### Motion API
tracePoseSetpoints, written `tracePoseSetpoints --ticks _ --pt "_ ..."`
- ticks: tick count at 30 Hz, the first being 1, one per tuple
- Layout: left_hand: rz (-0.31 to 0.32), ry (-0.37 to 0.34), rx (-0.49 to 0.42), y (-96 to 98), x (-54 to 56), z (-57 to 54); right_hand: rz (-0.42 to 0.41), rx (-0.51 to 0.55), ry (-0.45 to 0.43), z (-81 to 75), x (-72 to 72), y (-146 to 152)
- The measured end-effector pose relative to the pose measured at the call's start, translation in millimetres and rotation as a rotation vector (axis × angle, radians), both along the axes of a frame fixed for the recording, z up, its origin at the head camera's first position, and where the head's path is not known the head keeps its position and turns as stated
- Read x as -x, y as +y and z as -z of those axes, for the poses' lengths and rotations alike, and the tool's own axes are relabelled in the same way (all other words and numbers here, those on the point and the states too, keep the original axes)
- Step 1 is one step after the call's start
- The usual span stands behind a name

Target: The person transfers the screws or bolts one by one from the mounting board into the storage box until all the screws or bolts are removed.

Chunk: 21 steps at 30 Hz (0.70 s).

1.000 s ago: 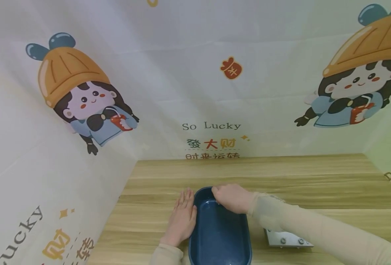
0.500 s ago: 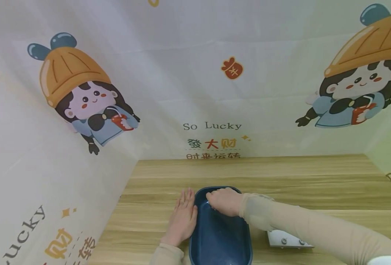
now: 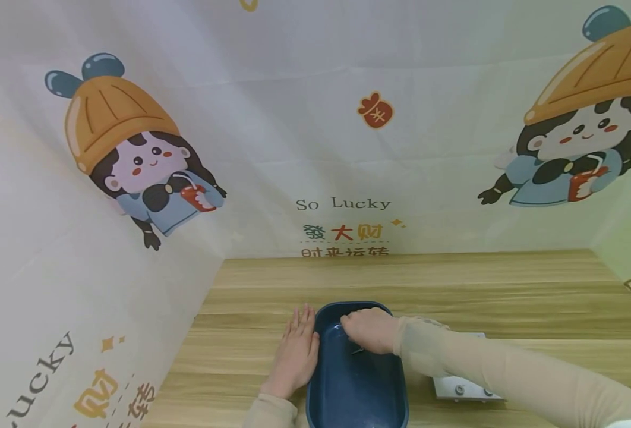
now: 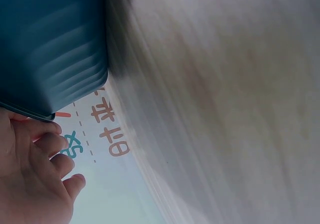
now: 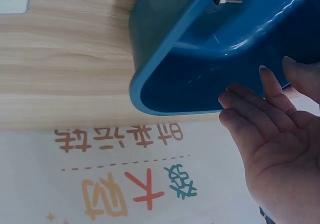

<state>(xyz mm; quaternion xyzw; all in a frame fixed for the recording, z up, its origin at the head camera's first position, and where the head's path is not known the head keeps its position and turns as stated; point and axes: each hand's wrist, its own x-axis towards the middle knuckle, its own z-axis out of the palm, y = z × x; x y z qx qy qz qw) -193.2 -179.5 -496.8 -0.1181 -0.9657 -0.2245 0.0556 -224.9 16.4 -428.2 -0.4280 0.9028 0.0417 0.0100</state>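
A deep blue rectangular bin (image 3: pixel 355 392) with rounded corners stands in front of me. My left hand (image 3: pixel 294 356) lies along its left side with straight fingers, their tips close to the rim in the left wrist view. My right hand (image 3: pixel 370 330) reaches over the far right part of the bin. From the right wrist view, its fingers (image 5: pixel 250 114) are loosely bent, thumb and index apart, with nothing visible between them. A small metal socket-head screw (image 5: pixel 228 0) lies on the bin's floor, appearing just below the right hand in the head view.
Right of the bin, partly under the right forearm, sits a silvery metal plate (image 3: pixel 462 387) with bolts in it. The wood-grain table (image 3: pixel 454 297) ends at a white printed curtain (image 3: pixel 262 196) behind and at both sides.
My right hand has shifted left over the bin, then slightly back to the right and nearer. The screw now shows on the bin floor. My left hand stays put.
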Motion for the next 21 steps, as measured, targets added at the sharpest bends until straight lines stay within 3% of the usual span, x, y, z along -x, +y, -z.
tracePoseSetpoints --ticks 7,12,21 --pt "-0.007 0.002 -0.001 0.5 0.1 0.7 0.034 0.077 0.038 -1.8 2.5 16.5" --pt "-0.005 0.011 0.003 0.3 0.8 2.2 0.01 0.236 0.101 3.3 9.5 39.0" --pt "-0.003 0.014 0.009 1.6 -0.4 1.1 0.094 0.364 0.031 3.3 6.1 90.4"
